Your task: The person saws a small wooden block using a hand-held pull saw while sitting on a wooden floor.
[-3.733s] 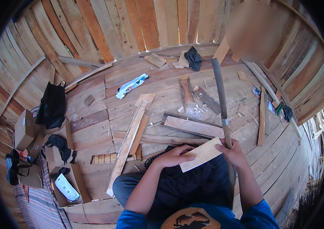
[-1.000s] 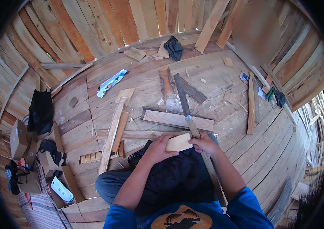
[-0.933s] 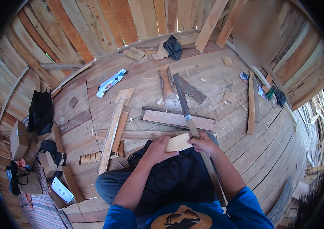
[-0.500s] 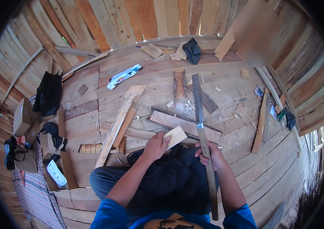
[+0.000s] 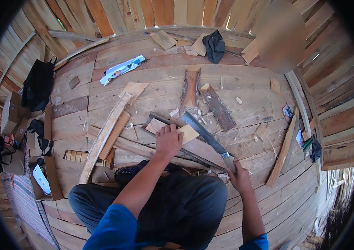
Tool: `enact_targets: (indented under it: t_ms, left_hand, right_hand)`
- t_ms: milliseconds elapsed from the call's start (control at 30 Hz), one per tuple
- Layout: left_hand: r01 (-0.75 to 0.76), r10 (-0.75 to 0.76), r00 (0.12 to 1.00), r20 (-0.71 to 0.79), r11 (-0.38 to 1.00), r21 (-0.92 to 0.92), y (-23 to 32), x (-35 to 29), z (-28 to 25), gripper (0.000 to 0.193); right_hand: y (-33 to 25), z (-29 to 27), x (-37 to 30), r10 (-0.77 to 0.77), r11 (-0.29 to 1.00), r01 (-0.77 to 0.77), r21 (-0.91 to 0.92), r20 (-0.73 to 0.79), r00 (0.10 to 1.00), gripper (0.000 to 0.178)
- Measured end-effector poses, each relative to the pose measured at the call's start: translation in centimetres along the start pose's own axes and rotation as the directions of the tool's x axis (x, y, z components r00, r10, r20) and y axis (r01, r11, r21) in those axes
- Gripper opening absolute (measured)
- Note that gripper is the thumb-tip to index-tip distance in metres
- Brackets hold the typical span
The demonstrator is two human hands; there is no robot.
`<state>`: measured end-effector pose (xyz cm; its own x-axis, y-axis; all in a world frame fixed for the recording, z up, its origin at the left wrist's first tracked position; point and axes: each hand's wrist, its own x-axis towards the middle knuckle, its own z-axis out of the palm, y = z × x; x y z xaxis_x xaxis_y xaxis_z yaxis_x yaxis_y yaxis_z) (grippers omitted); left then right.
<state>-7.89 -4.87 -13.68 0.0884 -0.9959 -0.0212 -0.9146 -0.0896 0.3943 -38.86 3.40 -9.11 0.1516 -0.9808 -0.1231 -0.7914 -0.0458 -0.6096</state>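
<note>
My left hand (image 5: 168, 141) grips a small pale wood block (image 5: 189, 133) and holds it low over a wide plank (image 5: 206, 150) in front of my knees. I cannot tell whether the block touches the plank. A hand saw (image 5: 204, 135) is in my right hand (image 5: 241, 178), whose fingers are wrapped round its handle. The toothed blade slants up and left from that hand, its far part beside the block's right end. Most of the saw's handle is hidden from this angle.
Long wood strips (image 5: 106, 137) lie at the left, near a sheathed blade (image 5: 79, 156). Two bark-edged pieces (image 5: 217, 107) lie ahead among chips. Cardboard boxes (image 5: 45, 179) and a black bag (image 5: 38, 85) stand far left; narrow boards (image 5: 282, 150) lie right. A blurred patch covers the upper right.
Both hands have moved forward from my lap. The saw has swung from upright to slanting left, bringing its blade beside the wood block, which is now lower over the plank.
</note>
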Motion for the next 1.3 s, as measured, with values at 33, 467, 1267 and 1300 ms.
enact_targets:
  t_ms: [33, 467, 1267, 1300]
  left_hand:
    - [-0.045, 0.046, 0.999, -0.012, 0.996, 0.08, 0.3, 0.0, -0.3, 0.039]
    - [-0.168, 0.165, 0.983, -0.084, 0.985, -0.027, -1.0, 2.6, 1.5, 0.04]
    - [-0.021, 0.02, 1.0, 0.004, 0.996, 0.09, 0.6, 3.4, 2.1, 0.041]
    - [-0.023, 0.025, 0.999, -0.021, 0.996, 0.086, 0.6, 3.3, 2.2, 0.04]
  right_hand:
    - [0.8, 0.8, 0.0, -0.007, 1.0, 0.007, -0.03, 0.009, 1.0, 0.033]
    - [-0.4, 4.5, 2.9, -0.098, 0.995, 0.097, 0.01, 0.061, 0.993, 0.027]
    - [-1.8, 6.0, 4.4, -0.025, 0.98, 0.048, -0.195, 0.117, 0.993, 0.021]
    - [-1.7, 6.0, 4.3, -0.019, 0.979, 0.043, -0.199, 0.12, 0.993, 0.021]
